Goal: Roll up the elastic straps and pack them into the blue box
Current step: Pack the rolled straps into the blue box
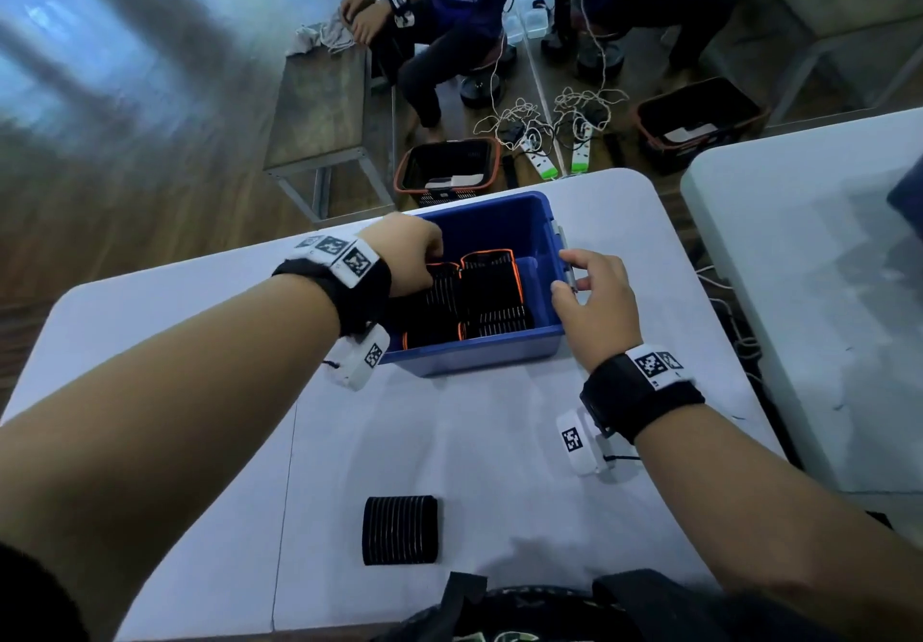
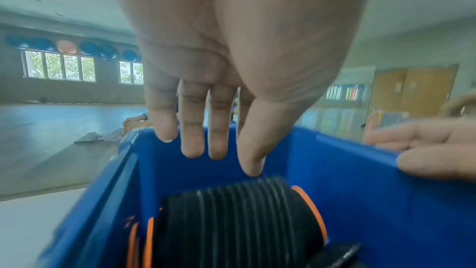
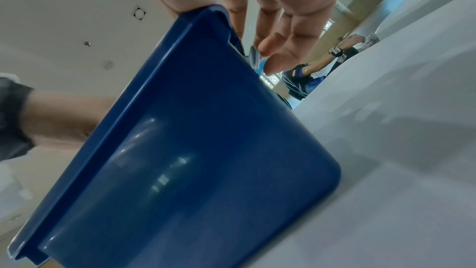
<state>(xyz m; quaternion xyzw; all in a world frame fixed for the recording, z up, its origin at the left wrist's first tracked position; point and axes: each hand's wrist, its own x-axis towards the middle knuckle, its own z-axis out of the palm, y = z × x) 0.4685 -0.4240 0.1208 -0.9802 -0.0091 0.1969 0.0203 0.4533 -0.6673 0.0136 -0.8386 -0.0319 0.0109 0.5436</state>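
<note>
The blue box (image 1: 479, 357) stands on the white table (image 1: 200, 322) and holds several rolled black straps (image 1: 492, 287) with orange edges. My left hand (image 1: 429, 262) reaches in over the box's left side. In the left wrist view its fingers (image 2: 192, 146) hang straight and the thumb tip touches the top of a roll (image 2: 239, 221). My right hand (image 1: 569, 272) rests on the box's right rim by the grey latch (image 1: 562, 242), fingers (image 3: 268, 56) relaxed along the blue wall (image 3: 206, 170). One more black strap (image 1: 399, 530) lies rolled on the table near me.
A second white table (image 1: 809, 292) stands to the right. Beyond the far edge sit a black basket with an orange rim (image 1: 447, 167), power strips and tangled cables (image 1: 539, 132) on the floor. Another person (image 1: 439, 17) sits at a bench (image 1: 319, 107).
</note>
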